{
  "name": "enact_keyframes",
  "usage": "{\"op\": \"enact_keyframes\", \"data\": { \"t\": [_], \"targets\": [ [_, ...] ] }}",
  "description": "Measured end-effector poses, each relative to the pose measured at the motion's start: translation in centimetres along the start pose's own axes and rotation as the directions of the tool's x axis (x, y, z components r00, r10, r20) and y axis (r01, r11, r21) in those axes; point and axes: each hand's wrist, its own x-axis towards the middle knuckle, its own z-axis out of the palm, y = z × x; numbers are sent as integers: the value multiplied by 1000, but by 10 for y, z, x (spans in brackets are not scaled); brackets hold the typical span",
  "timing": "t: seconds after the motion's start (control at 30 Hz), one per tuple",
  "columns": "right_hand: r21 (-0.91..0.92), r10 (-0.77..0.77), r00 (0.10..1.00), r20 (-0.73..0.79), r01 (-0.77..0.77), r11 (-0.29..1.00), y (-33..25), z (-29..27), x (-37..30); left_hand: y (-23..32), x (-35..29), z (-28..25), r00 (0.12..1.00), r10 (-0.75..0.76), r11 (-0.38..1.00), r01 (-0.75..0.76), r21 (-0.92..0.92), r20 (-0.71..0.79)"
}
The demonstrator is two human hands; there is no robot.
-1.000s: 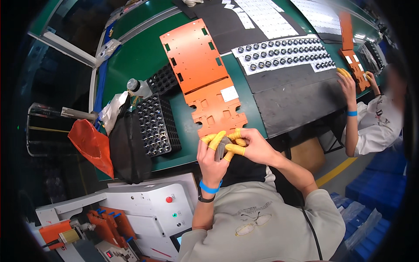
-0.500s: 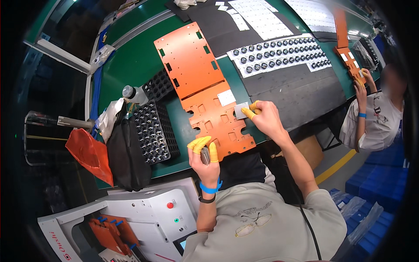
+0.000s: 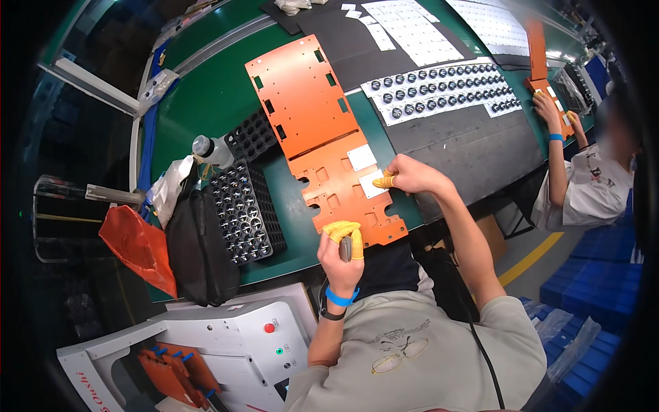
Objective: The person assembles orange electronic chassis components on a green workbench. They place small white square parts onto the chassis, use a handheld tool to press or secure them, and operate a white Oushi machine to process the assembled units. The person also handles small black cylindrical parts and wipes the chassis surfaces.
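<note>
An orange hinged fixture board lies opened out on the green table, with recesses in its nearer half. Two white square plates sit on that half. The upper white plate lies by itself. On the lower white plate, my right hand has its yellow-cotted fingers closed at the right edge. My left hand, also in yellow finger cots, curls around a small stack of grey plates at the board's near edge.
Left of the board stand black trays of round cells. A bottle, a black bag and an orange bag are nearby. White sheets with black round parts lie on a black mat. A co-worker works at right.
My right hand has brought the plate left and laid it on the board below the other one. My left hand has shifted slightly right with its stack. The co-worker's hands have moved.
</note>
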Motion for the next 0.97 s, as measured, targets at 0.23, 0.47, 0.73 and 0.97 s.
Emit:
{"op": "enact_keyframes", "data": {
  "t": [0.23, 0.47, 0.73, 0.97],
  "targets": [
    [-322, 32, 992, -125, -71, 944, -7, 1, 2, -2, -2, 3, 999, 15, 996, -19, 87, 48],
    [-565, -371, 864, -340, 128, 815, -124, 54, -25, -8, -5, 0, 997, 66, 987, -71, 143, 42],
    [-580, -847, 525, 86, 718, 386, -173, 186, 42, -47, -33, 7, 975, 105, 953, -155, 259, 196],
    [-674, -629, 750, 204, 574, 465, -202, 213, 37, -86, -59, -2, 941, 202, 887, -294, 356, 273]
  ]
}}
